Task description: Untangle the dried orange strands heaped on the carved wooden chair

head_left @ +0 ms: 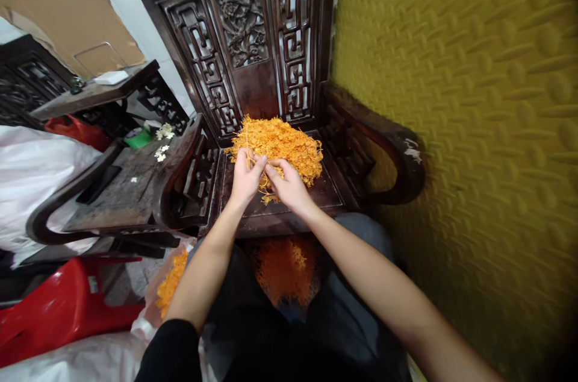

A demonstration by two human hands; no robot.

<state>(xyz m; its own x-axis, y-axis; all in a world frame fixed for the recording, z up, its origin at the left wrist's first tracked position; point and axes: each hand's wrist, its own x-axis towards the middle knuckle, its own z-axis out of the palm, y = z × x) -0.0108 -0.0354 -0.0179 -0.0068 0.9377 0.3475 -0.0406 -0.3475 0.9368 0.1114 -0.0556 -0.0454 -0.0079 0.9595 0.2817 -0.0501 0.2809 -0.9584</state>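
A heap of orange, branching, stringy pieces (284,141) lies on the seat of a dark carved wooden chair (237,222). My left hand (246,178) is at the front left of the heap, its thumb and fingers closed on a thin orange strand (247,140) that sticks up above the fingers. Close beside it, my right hand (289,184) is pinched, with its fingertips nearly meeting the left thumb. Orange sprigs (270,196) hang below the fingertips. Whether the right hand grips the same strand is too small to make out.
A yellow embossed wall panel (456,87) rises close on the right. To the left, a second wooden seat (121,195) holds green tape (138,138) and small pale pieces (162,142). A red plastic stool (72,303) and a bag of orange pieces (171,282) stand lower left.
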